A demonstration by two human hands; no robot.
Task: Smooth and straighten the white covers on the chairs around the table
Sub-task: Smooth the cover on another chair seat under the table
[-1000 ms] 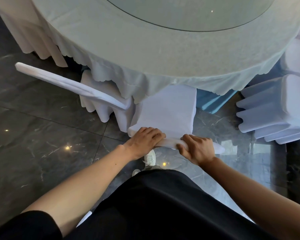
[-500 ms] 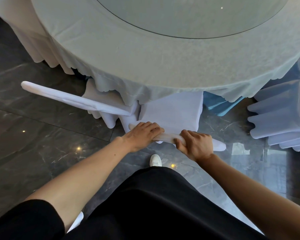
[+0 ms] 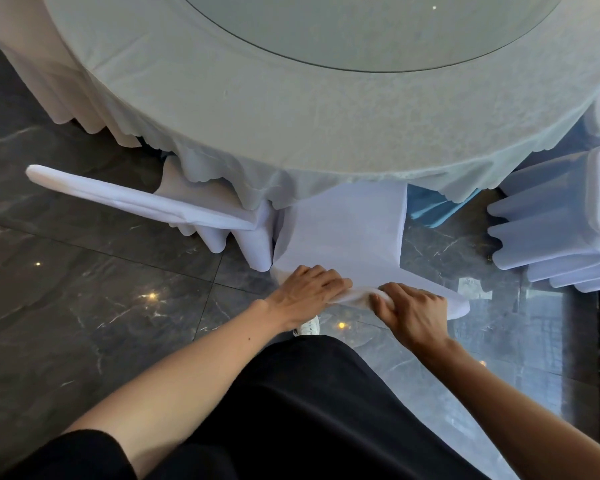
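A chair in a white cover (image 3: 343,233) stands right in front of me, its seat tucked under the round table (image 3: 291,109). My left hand (image 3: 309,289) lies over the left part of the backrest's top edge, fingers curled over the fabric. My right hand (image 3: 413,310) grips the same top edge just to the right, thumb under the cloth, and the cover bunches a little between the two hands. The right end of the backrest top (image 3: 459,304) sticks out past my right hand.
A second white-covered chair (image 3: 136,200) stands to the left, its backrest top angled toward me. A third covered chair with pleated skirt (image 3: 551,230) is at the right. Blue cloth (image 3: 426,209) shows under the tablecloth. Dark glossy marble floor (image 3: 84,306) surrounds me; my white shoe (image 3: 309,327) is below the chair.
Both hands have stayed on the backrest top, a touch closer together, with the cloth bunched between them. The view has shifted slightly.
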